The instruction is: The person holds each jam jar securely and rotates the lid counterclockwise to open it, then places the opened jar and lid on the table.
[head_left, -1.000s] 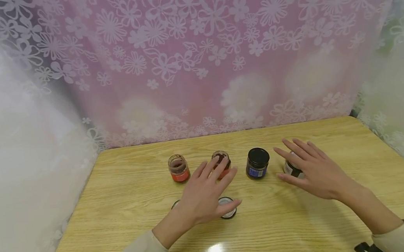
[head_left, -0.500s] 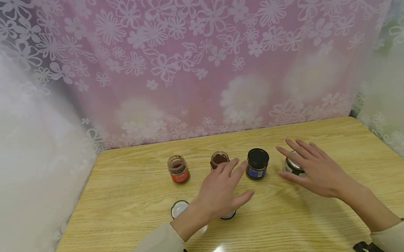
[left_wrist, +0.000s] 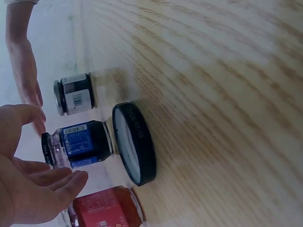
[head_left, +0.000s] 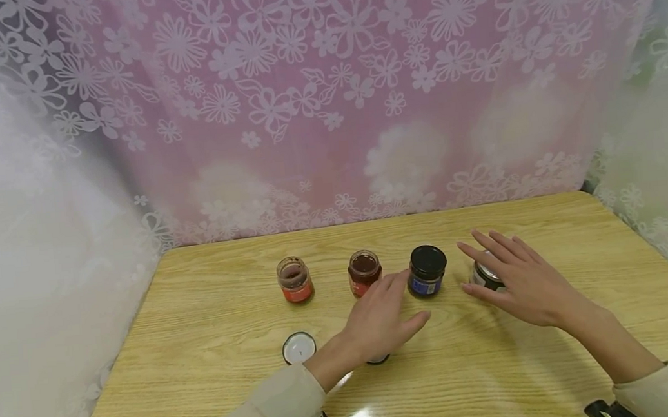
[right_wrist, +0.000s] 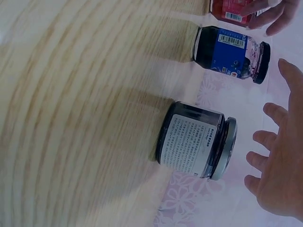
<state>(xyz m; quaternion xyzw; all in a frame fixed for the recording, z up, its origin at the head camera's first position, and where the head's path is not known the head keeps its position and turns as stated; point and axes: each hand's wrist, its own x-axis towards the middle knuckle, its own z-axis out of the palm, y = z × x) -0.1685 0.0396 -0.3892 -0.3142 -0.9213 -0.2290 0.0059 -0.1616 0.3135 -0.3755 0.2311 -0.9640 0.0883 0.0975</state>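
My left hand [head_left: 376, 318] hovers palm down with fingers extended, its fingertips near the blue-labelled jar [head_left: 427, 272], which has a black lid on. Behind that hand stands an uncapped jar with a red label [head_left: 364, 268], dark contents showing through its mouth. My right hand [head_left: 516, 280] is spread above a jar with a silver lid and white label [right_wrist: 189, 139], partly covering it in the head view. Neither hand holds anything. Below the left hand lies a black-rimmed lid [left_wrist: 135, 144], mostly hidden in the head view.
Another uncapped red-labelled jar [head_left: 295, 281] stands at the left of the row. In front of it a lid [head_left: 299, 348] lies with its white inside up. The wooden table [head_left: 215, 333] ends at a pink flowered curtain [head_left: 328, 118].
My left hand has moved right, from over the second red-labelled jar toward the blue-labelled jar, uncovering the left lid. The right hand has hardly moved.
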